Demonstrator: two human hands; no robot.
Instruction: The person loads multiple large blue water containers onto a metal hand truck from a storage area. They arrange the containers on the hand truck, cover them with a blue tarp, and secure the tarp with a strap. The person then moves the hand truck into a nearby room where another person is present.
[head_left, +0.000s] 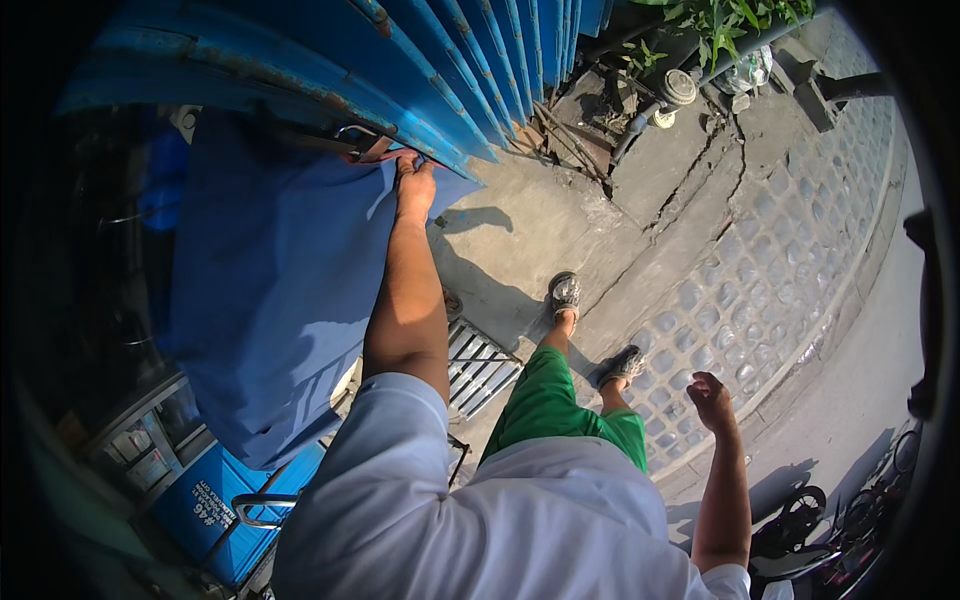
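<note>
A large blue cloth sheet [280, 270] hangs at the left beside a blue corrugated metal panel [430, 70]. My left arm is stretched forward, and my left hand [415, 185] is closed at the upper right edge of the sheet, right by the panel's lower edge. A bit of reddish material shows at the fingertips, next to a metal loop [357, 132]. Low at my right side hangs my right hand [711, 402], its fingers loosely curled and nothing visible in them. It is away from the sheet, above the cobbled strip [700, 318].
Cracked concrete [640, 240] lies ahead, with a pipe [635, 135], rubble and plants [725, 25] beyond. A slatted metal rack [480, 368] stands beside my legs. A blue box [215, 510] sits lower left. Parked motorcycles [800, 525] are at the lower right.
</note>
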